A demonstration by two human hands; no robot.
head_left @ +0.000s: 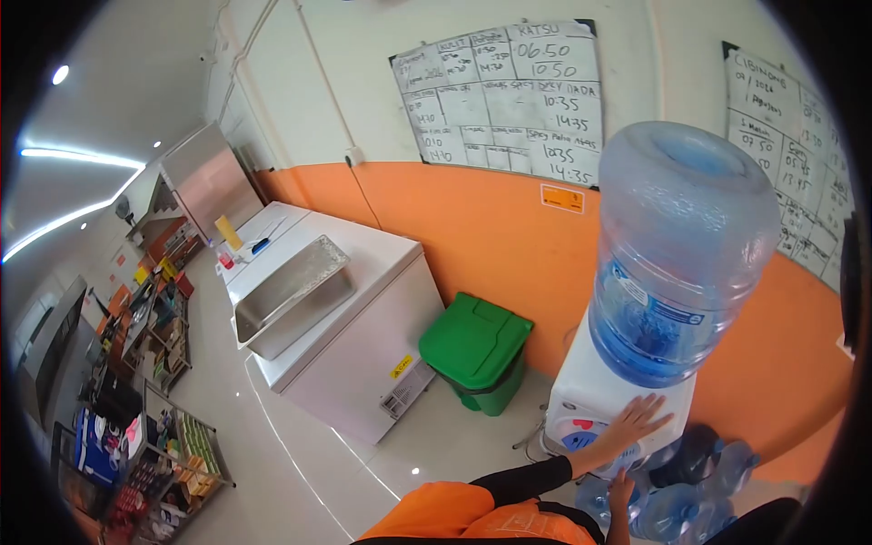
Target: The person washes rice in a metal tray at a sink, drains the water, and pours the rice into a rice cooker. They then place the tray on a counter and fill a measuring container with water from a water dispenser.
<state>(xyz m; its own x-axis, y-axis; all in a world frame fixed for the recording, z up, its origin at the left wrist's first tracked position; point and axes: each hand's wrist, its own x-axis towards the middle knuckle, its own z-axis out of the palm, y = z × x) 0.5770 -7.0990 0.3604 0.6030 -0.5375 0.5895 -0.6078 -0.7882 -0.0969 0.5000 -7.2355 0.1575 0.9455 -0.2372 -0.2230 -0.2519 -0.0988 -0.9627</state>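
My left hand (638, 422) lies spread on the front top of a white water dispenser (576, 391), holding nothing. A large blue clear bottle (681, 254) stands upside down on the dispenser, with some water low in it. Lower down, by the dispenser's front, is my right hand (621, 492); its fingers look curled together, and what they hold, if anything, is too small to make out. Several large blue bottles (668, 510) lie on the floor beside the dispenser.
A green lidded bin (477, 341) stands left of the dispenser. Beyond it, a white chest freezer (354, 363) bears a metal tray (295, 295). Written whiteboards (500, 100) hang on the wall. Stocked shelves (195, 445) stand across the tiled floor at the left.
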